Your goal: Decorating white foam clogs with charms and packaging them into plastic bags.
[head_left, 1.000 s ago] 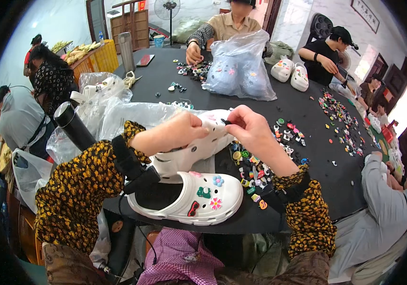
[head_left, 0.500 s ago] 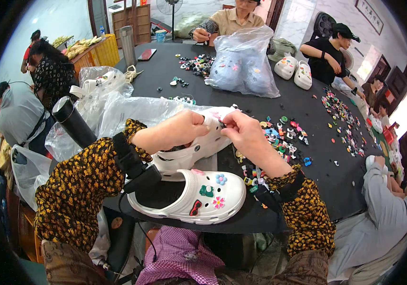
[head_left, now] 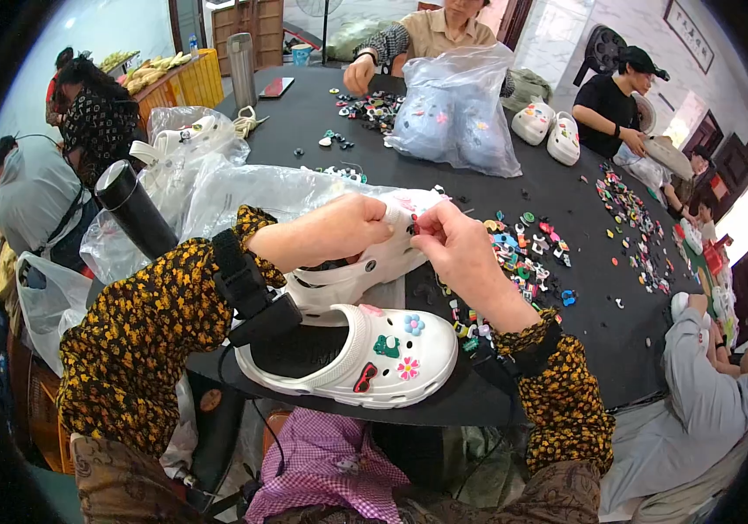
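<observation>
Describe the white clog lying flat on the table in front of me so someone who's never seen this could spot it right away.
Find the big round black table and go to its near edge, just below the person's two hands. The white clog rests flat there, toe to the right. Unlike the second clog held up above it, it lies untouched and already carries charms on top: a blue flower, a pink flower, a green piece and red sunglasses.

a clear plastic bag of clogs (head_left: pixel 457 118) stands on the black table (head_left: pixel 557 210), near 2 white clogs (head_left: pixel 548 131). a steel flask (head_left: pixel 241 68) stands upright behind.
</observation>
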`<control>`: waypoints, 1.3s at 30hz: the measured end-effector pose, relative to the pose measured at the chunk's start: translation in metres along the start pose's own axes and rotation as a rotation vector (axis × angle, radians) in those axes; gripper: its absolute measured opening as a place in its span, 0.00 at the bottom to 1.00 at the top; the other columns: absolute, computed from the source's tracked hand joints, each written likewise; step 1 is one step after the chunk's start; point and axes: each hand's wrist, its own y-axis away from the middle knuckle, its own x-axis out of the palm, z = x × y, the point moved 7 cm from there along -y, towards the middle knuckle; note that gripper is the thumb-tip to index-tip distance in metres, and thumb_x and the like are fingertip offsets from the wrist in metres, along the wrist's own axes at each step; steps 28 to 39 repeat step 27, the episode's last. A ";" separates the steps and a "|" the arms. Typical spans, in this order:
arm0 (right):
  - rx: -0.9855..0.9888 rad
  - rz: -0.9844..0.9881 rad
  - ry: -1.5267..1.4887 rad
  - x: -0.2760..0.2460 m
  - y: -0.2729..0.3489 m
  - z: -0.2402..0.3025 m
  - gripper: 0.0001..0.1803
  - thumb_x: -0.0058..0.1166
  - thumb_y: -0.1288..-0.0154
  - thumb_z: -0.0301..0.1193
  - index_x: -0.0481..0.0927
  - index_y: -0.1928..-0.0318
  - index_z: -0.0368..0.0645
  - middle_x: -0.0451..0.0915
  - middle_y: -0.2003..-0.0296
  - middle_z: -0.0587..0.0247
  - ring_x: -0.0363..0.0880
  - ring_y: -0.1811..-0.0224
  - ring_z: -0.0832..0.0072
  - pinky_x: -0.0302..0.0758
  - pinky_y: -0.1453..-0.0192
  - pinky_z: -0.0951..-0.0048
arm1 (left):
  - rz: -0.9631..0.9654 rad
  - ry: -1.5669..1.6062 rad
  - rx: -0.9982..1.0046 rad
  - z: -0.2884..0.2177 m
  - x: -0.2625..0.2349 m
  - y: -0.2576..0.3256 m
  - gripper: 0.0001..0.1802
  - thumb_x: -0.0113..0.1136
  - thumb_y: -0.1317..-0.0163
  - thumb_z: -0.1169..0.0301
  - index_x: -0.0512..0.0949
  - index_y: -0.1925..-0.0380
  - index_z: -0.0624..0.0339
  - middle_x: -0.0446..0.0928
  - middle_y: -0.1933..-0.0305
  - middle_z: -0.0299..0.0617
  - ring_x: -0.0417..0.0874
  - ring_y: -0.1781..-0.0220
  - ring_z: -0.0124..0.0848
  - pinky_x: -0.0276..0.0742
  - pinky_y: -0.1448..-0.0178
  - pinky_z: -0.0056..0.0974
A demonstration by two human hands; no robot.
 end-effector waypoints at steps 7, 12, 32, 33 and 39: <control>-0.124 -0.050 0.083 0.002 0.002 0.004 0.08 0.58 0.45 0.23 0.76 0.64 0.36 0.79 0.70 0.48 0.79 0.67 0.54 0.75 0.62 0.61 | 0.024 0.062 0.002 0.006 0.002 -0.006 0.11 0.53 0.36 0.68 0.78 0.64 0.66 0.75 0.76 0.36 0.74 0.77 0.23 0.70 0.73 0.34; 0.008 -0.048 -0.096 0.001 0.003 -0.007 0.06 0.57 0.42 0.23 0.79 0.63 0.35 0.82 0.70 0.51 0.81 0.70 0.67 0.76 0.63 0.69 | 0.043 0.036 -0.030 0.007 0.003 -0.005 0.10 0.53 0.35 0.69 0.79 0.61 0.62 0.75 0.75 0.31 0.72 0.76 0.20 0.69 0.72 0.30; 0.100 0.017 -0.376 0.009 -0.005 -0.037 0.06 0.58 0.41 0.24 0.80 0.63 0.38 0.81 0.71 0.65 0.76 0.70 0.83 0.74 0.63 0.78 | 0.033 0.007 -0.032 0.005 0.002 -0.002 0.11 0.53 0.36 0.68 0.79 0.61 0.64 0.74 0.76 0.32 0.73 0.76 0.21 0.70 0.73 0.31; 0.100 0.017 -0.376 0.009 -0.005 -0.037 0.06 0.58 0.41 0.24 0.80 0.63 0.38 0.81 0.71 0.65 0.76 0.70 0.83 0.74 0.63 0.78 | 0.033 0.007 -0.032 0.005 0.002 -0.002 0.11 0.53 0.36 0.68 0.79 0.61 0.64 0.74 0.76 0.32 0.73 0.76 0.21 0.70 0.73 0.31; 0.100 0.017 -0.376 0.009 -0.005 -0.037 0.06 0.58 0.41 0.24 0.80 0.63 0.38 0.81 0.71 0.65 0.76 0.70 0.83 0.74 0.63 0.78 | 0.033 0.007 -0.032 0.005 0.002 -0.002 0.11 0.53 0.36 0.68 0.79 0.61 0.64 0.74 0.76 0.32 0.73 0.76 0.21 0.70 0.73 0.31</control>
